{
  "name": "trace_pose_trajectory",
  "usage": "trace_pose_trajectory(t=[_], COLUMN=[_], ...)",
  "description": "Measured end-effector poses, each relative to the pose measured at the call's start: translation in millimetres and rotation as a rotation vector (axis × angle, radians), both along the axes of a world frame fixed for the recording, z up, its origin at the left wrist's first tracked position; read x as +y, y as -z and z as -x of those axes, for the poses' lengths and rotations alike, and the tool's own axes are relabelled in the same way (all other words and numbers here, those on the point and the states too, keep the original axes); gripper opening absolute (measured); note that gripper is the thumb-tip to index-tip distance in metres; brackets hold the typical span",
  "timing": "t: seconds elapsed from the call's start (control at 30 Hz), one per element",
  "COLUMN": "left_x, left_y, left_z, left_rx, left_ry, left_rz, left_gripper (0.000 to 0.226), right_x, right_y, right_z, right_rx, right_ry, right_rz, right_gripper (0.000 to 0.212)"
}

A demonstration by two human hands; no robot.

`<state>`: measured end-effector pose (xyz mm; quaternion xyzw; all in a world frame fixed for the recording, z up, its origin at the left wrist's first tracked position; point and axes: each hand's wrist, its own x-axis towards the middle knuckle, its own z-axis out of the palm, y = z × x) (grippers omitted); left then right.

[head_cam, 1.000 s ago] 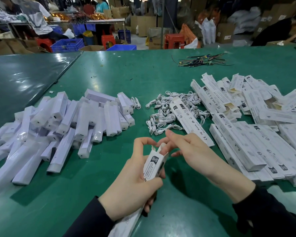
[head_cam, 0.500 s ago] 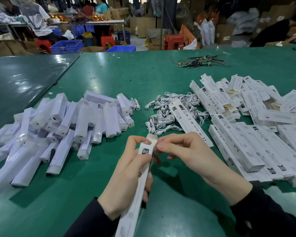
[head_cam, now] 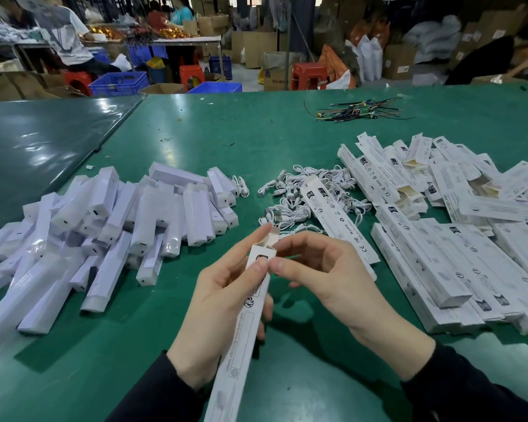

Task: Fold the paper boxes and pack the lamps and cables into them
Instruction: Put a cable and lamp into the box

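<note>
My left hand (head_cam: 223, 306) grips a long white paper box (head_cam: 241, 339) held lengthwise toward me, its far end flap standing open. My right hand (head_cam: 320, 275) pinches the box near that open end, thumb against the printed face. A heap of white lamps (head_cam: 110, 226) in clear wrap lies on the left of the green table (head_cam: 287, 141). A tangle of white cables (head_cam: 305, 190) lies in the middle, with one box (head_cam: 339, 220) across it. Flat and folded boxes (head_cam: 457, 239) are piled on the right.
A bundle of dark wires (head_cam: 360, 110) lies far back on the table. A second green table (head_cam: 37, 138) adjoins on the left. Beyond are blue crates (head_cam: 119, 83), red stools (head_cam: 310, 75), cardboard cartons and seated people.
The box has turned from edge-on to face-up in my left hand. Its end flap, pressed down half a second ago, now stands open, and my right fingers sit lower on the box.
</note>
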<state>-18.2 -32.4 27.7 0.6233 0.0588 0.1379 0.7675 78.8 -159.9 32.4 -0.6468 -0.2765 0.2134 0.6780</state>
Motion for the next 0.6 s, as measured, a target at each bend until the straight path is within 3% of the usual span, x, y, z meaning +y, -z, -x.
trace_pose_trajectory(t=[0.13, 0.43, 0.6], left_x=[-0.5, 2.2, 1.5], left_y=[0.3, 4.4, 8.6], left_z=[-0.7, -1.1, -2.6], left_rx=[0.020, -0.020, -0.011], left_ry=[-0.019, -0.045, -0.015], left_rz=[0.056, 0.058, 0.014], left_gripper=[0.042, 0.021, 0.021], right_x=[0.8, -0.4, 1.5], right_y=[1.4, -2.2, -3.9], right_z=[1.2, -1.3, -4.7], right_rx=[-0.040, -0.040, 0.077], right_ry=[-0.013, -0.046, 0.118], right_rz=[0.049, 0.025, 0.021], right_gripper=[0.014, 0.010, 0.013])
